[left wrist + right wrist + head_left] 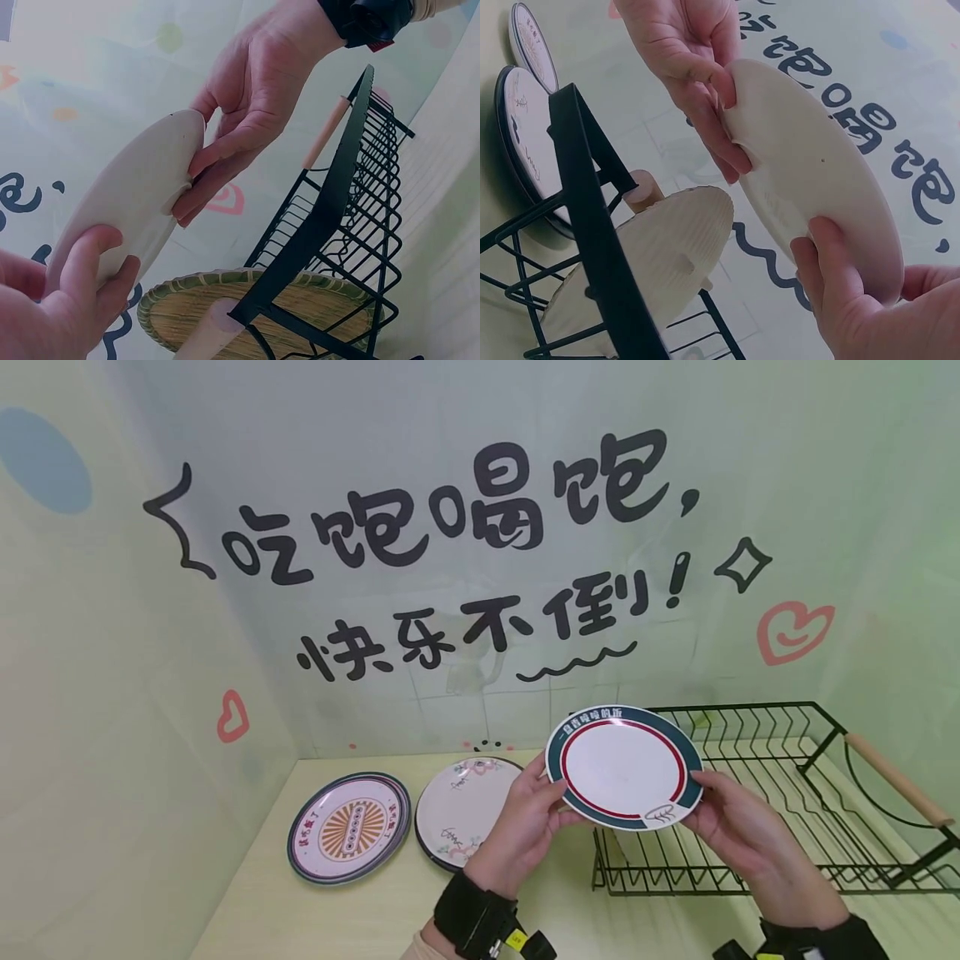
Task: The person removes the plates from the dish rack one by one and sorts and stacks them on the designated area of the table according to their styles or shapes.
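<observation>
A round white plate [624, 768] with a dark teal rim and a red ring is held up by both hands, its face tilted toward the head camera. My left hand [528, 822] pinches its left edge, thumb on the front rim. On the opposite edge, my right hand [738, 818] grips it the same way. Both wrist views show the plate's plain white underside [142, 195], with fingers of each hand [840, 277] curled beneath it. The plate is in front of the left part of a black wire dish rack [757, 810] and hides some of it.
On the pale table, a stack of plates with a sunburst print [352, 831] lies at left. Beside it are flower-patterned plates [457, 810], partly behind my left hand. The rack has a wooden handle [900, 781]. A round woven tray [187, 307] shows at the rack.
</observation>
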A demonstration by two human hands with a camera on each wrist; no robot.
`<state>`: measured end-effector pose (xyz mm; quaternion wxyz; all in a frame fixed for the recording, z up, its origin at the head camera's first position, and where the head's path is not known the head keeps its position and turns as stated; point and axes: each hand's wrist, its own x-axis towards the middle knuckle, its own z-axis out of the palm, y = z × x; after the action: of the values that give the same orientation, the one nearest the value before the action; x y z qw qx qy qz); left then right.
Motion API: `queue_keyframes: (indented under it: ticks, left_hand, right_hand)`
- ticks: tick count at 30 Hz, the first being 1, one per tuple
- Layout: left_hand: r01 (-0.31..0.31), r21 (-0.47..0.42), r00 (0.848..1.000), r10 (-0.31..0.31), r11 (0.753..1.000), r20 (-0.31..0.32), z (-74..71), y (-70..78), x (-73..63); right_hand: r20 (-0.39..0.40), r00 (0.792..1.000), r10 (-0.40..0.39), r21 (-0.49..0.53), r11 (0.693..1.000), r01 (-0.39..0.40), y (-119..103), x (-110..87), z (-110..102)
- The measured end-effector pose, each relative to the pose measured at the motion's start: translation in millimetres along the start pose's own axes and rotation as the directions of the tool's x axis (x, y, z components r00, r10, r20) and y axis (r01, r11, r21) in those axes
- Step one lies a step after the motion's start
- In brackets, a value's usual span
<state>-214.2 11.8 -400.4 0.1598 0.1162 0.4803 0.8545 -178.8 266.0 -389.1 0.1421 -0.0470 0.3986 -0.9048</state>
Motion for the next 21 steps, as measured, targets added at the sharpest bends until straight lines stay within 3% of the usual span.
queue_keyframes:
  ticks: [7, 11, 14, 17, 21]
  left_hand:
    - [-0.005, -0.014, 1.0, 0.005, 1.0, 0.008, -2.5, 0.6, 0.1]
    - [-0.003, -0.022, 1.0, 0.002, 1.0, -0.024, -5.1, 3.6, 0.6]
    - [-0.011, -0.022, 0.999, 0.01, 1.0, -0.053, -7.8, 6.7, 1.1]
    - [-0.034, -0.018, 0.997, 0.032, 0.999, -0.065, -9.6, 9.4, 1.4]
    - [-0.053, -0.007, 0.996, 0.052, 0.999, -0.068, -11.1, 10.8, 1.2]
  right_hand:
    - [-0.007, 1.0, 0.005, -0.106, 0.994, -0.005, -3, 1.8, 0]
    - [-0.049, 0.999, -0.003, -0.23, 0.973, -0.008, -12, 0.4, -6]
    - [-0.031, 0.999, -0.02, -0.33, 0.944, 0.009, -25, -4.0, -16]
    - [0.04, 0.993, -0.107, -0.416, 0.902, 0.114, -38, -11.1, -30]
    - [0.082, 0.96, -0.266, -0.49, 0.828, 0.271, -49, -19.7, -48]
